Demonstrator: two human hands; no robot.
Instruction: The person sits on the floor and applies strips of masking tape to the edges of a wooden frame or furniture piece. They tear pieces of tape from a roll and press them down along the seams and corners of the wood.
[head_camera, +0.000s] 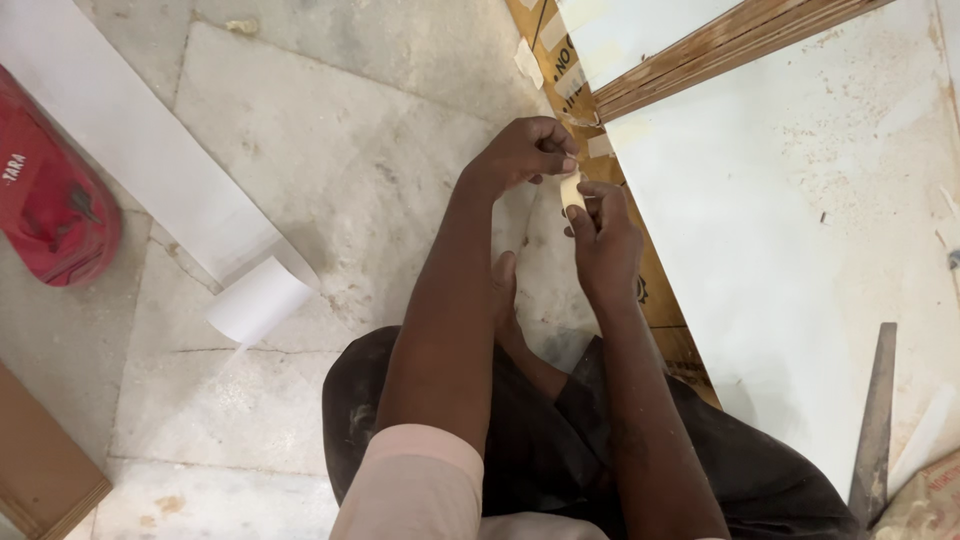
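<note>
While pinching tape strip | left hand | right hand

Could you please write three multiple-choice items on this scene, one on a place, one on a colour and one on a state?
1. Where does the red object lie?
A. on the floor at the far left
B. on the white panel
C. in the person's lap

2. What colour is the small piece held between the two hands?
A. blue
B. pale cream
C. black

3. How is the end of the long white sheet on the floor?
A. flat
B. torn in two
C. curled into a loose roll

Answers:
1. A: it sits on the stone floor by the left edge of the view.
2. B: the piece pinched by the left hand and right hand is pale cream.
3. C: the sheet's near end curves up and over itself.
</note>
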